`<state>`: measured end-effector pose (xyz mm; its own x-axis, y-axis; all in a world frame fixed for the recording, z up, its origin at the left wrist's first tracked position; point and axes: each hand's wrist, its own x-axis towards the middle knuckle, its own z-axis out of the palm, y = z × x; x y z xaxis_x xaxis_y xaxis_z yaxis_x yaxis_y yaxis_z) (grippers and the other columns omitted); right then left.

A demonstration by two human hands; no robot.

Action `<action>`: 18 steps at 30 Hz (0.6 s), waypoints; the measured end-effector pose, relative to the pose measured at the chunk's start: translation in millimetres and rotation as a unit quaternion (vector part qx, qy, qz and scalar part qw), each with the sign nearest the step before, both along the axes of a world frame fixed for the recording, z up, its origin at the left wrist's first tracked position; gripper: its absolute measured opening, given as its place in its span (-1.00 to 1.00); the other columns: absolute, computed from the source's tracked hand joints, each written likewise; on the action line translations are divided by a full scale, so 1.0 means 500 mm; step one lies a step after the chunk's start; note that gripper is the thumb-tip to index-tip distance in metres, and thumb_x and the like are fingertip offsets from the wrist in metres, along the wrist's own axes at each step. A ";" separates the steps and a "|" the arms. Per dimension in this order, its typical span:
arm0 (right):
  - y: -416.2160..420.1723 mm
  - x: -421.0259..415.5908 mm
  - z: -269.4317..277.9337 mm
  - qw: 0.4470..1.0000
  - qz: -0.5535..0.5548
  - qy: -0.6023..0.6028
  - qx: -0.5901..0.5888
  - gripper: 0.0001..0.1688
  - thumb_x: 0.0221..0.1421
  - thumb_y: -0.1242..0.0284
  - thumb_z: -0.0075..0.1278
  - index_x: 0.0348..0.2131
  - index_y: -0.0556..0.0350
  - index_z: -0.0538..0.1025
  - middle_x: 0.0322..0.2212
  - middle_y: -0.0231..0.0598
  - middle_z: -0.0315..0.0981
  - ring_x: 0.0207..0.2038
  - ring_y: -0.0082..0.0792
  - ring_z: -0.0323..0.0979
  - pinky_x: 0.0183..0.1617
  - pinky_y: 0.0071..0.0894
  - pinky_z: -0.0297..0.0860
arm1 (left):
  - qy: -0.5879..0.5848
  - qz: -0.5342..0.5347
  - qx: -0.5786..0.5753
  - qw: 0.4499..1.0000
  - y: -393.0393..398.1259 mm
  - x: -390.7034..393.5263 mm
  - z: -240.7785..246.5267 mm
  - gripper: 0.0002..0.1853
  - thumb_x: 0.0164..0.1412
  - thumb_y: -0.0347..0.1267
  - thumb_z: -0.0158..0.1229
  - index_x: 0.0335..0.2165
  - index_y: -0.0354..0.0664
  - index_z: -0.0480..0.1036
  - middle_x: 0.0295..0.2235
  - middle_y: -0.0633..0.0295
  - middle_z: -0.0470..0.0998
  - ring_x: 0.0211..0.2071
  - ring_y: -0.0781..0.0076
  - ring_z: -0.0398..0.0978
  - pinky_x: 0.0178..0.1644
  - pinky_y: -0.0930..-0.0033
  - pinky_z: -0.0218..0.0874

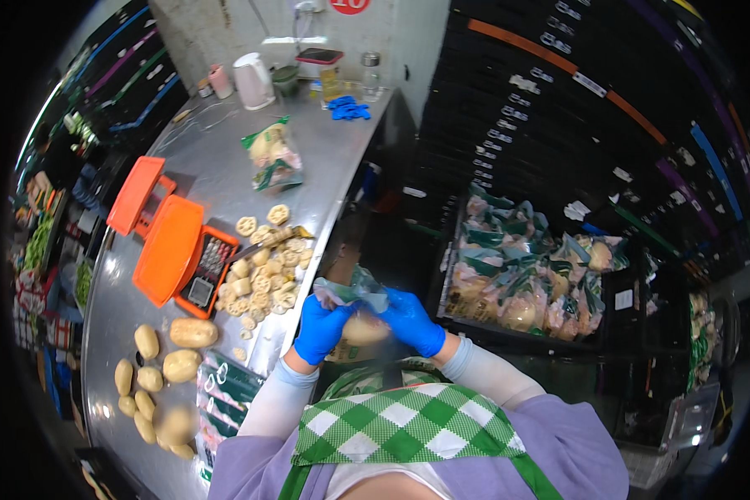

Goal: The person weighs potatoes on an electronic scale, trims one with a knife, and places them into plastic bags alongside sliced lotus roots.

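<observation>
Both my hands wear blue gloves and grip the top of a clear plastic bag with green print [365,328], which holds a pale peeled vegetable. My left hand [322,328] pinches the left side of its mouth, and my right hand [412,322] pinches the right side. On the steel table to the left lie cut lotus root pieces [260,284] with a knife [247,251] resting against them. Near the table's front are whole peeled potatoes [181,365] and a stack of flat printed bags [228,394]. A filled bag [275,154] lies farther back.
An orange weighing scale [168,250] stands on the steel table [206,159]. A kettle [254,81], a glass bottle [371,78] and blue gloves [348,108] are at its back. To my right, a black crate [518,331] holds many filled bags, beside tall stacks of black crates [537,125].
</observation>
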<state>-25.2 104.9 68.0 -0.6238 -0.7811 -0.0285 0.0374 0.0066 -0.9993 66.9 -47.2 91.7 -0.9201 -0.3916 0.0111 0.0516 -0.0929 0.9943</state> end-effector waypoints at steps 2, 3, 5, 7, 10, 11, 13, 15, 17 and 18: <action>0.071 -0.041 -0.010 0.997 -0.062 0.038 0.007 -0.71 0.11 0.49 -0.07 -0.16 0.21 0.48 -0.40 -0.35 0.50 -0.34 -0.58 0.41 -0.23 -0.54 0.36 | -0.098 -0.066 -0.043 0.992 0.036 -0.058 -0.003 -0.67 0.04 -0.55 0.14 -0.15 -0.34 0.39 -0.32 0.21 0.51 -0.31 0.49 0.46 -0.20 0.47 0.29; 0.114 -0.057 -0.016 0.992 -0.107 -0.044 -0.042 -0.74 0.09 0.47 -0.04 -0.21 0.22 0.50 -0.39 -0.22 0.51 -0.32 -0.58 0.39 -0.23 -0.47 0.35 | -0.081 -0.082 -0.010 0.993 0.059 -0.082 -0.005 -0.63 0.05 -0.50 0.14 -0.11 -0.31 0.37 -0.25 0.20 0.49 -0.23 0.47 0.42 -0.10 0.42 0.25; 0.212 -0.137 -0.026 0.979 -0.194 0.041 0.048 -0.68 0.07 0.49 -0.03 -0.14 0.20 0.47 -0.28 -0.27 0.48 -0.31 -0.52 0.42 -0.24 -0.45 0.38 | 0.053 -0.065 -0.100 0.991 0.086 -0.128 -0.010 -0.57 0.07 -0.44 0.13 -0.05 -0.26 0.32 -0.11 0.18 0.43 -0.07 0.41 0.35 0.04 0.34 0.14; 0.305 -0.222 -0.036 0.925 -0.378 -0.004 -0.047 -0.68 0.16 0.40 -0.07 -0.10 0.12 0.46 -0.20 -0.29 0.43 -0.20 -0.46 0.39 -0.15 -0.42 0.36 | 0.064 -0.054 -0.040 0.996 0.092 -0.153 -0.018 -0.56 0.08 -0.49 0.09 -0.03 -0.27 0.30 -0.04 0.16 0.38 0.01 0.38 0.30 0.05 0.38 0.16; 0.479 -0.352 -0.036 0.849 -0.489 -0.019 -0.201 -0.45 0.21 0.17 -0.16 0.03 0.20 0.30 -0.10 -0.17 0.35 -0.14 -0.32 0.39 -0.09 -0.34 0.38 | 0.017 -0.029 -0.011 0.999 0.087 -0.170 -0.043 -0.65 0.13 -0.50 0.05 -0.07 -0.28 0.34 -0.10 0.18 0.43 -0.07 0.43 0.36 0.01 0.43 0.18; 0.532 -0.397 -0.040 0.827 -0.497 -0.025 -0.263 -0.43 0.20 0.16 -0.15 0.05 0.20 0.28 -0.09 -0.17 0.35 -0.13 -0.29 0.39 -0.05 -0.31 0.35 | 0.003 -0.017 -0.014 1.000 0.085 -0.171 -0.053 -0.68 0.13 -0.50 0.05 -0.09 -0.28 0.35 -0.12 0.18 0.44 -0.09 0.44 0.38 0.00 0.44 0.19; 0.623 -0.482 -0.070 0.750 -0.631 0.008 -0.199 -0.48 0.16 0.17 -0.08 -0.06 0.23 0.36 -0.15 -0.16 0.40 -0.17 -0.25 0.41 -0.07 -0.22 0.34 | -0.016 0.000 -0.012 1.000 0.087 -0.171 -0.077 -0.71 0.14 -0.50 0.04 -0.12 -0.28 0.37 -0.16 0.20 0.47 -0.13 0.47 0.40 -0.02 0.47 0.20; 0.699 -0.551 -0.127 0.714 -0.670 -0.002 -0.203 -0.35 0.17 0.22 -0.09 0.12 0.19 0.13 -0.09 -0.09 0.33 -0.13 -0.22 0.37 0.02 -0.18 0.29 | -0.027 0.016 -0.002 1.000 0.090 -0.170 -0.097 -0.75 0.15 -0.49 0.04 -0.16 -0.29 0.39 -0.20 0.22 0.49 -0.17 0.50 0.42 -0.05 0.50 0.21; 0.758 -0.610 -0.202 0.643 -0.750 0.005 -0.157 -0.51 0.13 0.18 -0.06 -0.19 0.30 0.43 -0.28 -0.15 0.45 -0.26 -0.23 0.43 -0.17 -0.18 0.39 | -0.051 0.016 -0.007 0.999 0.091 -0.166 -0.111 -0.78 0.16 -0.49 0.03 -0.19 -0.30 0.41 -0.22 0.20 0.49 -0.17 0.48 0.42 -0.04 0.48 0.20; 0.785 -0.630 -0.236 0.643 -0.751 0.006 -0.150 -0.47 0.11 0.15 -0.05 -0.17 0.32 0.41 -0.26 -0.11 0.43 -0.28 -0.18 0.43 -0.23 -0.13 0.41 | -0.063 0.018 -0.008 0.998 0.090 -0.163 -0.115 -0.79 0.17 -0.49 0.02 -0.19 -0.31 0.40 -0.22 0.18 0.49 -0.16 0.44 0.42 -0.01 0.44 0.19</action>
<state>-340.0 497.3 -50.0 -0.6795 0.7336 -0.0047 -0.2313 -0.2203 -0.9476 -14.7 -2.2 34.1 -0.9003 -0.4243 -0.0972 -0.0713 -0.0766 0.9945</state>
